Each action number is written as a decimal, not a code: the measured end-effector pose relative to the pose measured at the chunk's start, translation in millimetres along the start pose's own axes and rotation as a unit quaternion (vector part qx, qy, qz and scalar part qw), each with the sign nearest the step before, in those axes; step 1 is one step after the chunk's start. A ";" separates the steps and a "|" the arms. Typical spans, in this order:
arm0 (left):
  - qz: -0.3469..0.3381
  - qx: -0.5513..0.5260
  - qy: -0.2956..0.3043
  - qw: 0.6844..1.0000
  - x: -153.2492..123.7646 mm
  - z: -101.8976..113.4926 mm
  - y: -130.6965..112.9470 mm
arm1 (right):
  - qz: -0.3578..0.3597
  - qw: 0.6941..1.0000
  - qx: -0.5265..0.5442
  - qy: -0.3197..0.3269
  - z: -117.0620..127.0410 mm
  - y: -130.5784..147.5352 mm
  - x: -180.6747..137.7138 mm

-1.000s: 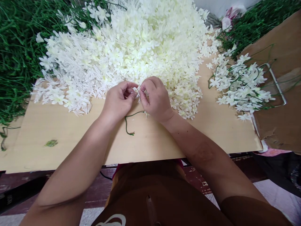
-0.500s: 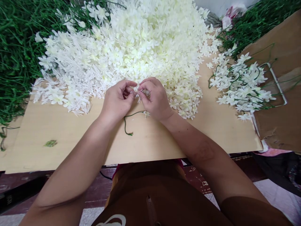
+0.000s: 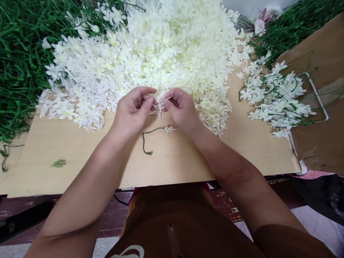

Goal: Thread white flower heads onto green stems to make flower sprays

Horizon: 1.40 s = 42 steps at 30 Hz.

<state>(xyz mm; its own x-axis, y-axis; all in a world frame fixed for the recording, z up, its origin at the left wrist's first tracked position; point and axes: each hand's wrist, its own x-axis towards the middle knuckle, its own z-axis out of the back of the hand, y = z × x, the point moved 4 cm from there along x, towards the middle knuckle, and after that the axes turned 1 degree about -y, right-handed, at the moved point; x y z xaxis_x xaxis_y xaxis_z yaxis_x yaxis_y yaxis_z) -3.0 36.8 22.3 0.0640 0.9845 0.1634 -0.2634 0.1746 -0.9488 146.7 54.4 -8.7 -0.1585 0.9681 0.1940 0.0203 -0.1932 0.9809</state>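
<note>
My left hand (image 3: 134, 111) and my right hand (image 3: 181, 109) meet over the near edge of a big heap of white artificial flowers (image 3: 161, 53). Both pinch one small white flower piece (image 3: 160, 104) between their fingertips. A thin green wire stem (image 3: 147, 138) with a white blossom at its right end lies on the wooden board (image 3: 80, 157) just below my hands. The left hand's thumb rests against the flower piece; the right hand's fingers curl round it from the other side.
A bunch of white flowers on green stems (image 3: 276, 95) lies at the right, next to brown cardboard (image 3: 319, 118) with a metal rod (image 3: 317, 95). Green stems (image 3: 18, 61) are piled at the left and top right. A green scrap (image 3: 58, 163) lies on the board.
My hands have drawn slightly apart and the right hand has turned outward, so the small white flower piece between the fingertips shows more. The stem on the board has not moved.
</note>
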 end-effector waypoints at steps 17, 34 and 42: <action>0.005 -0.005 -0.033 0.999 0.8 -0.6 1.9 | 0.010 1.000 0.021 0.012 -5.8 10.0 -4.9; -0.070 0.090 -0.050 0.992 2.2 1.8 11.0 | 0.165 0.971 -0.152 -0.081 -3.5 23.3 -13.6; -0.105 0.195 -0.047 0.974 -2.7 0.8 -1.2 | 0.217 0.948 -0.225 -0.057 -5.1 20.5 -13.6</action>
<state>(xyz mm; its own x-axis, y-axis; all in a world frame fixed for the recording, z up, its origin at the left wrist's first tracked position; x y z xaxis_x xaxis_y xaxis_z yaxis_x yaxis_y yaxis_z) -3.7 34.0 23.2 0.0717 0.9206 0.3838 -0.6005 0.3471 -0.7203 144.3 36.5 8.8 -0.1230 0.7873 0.6042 -0.3679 -0.6016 0.7090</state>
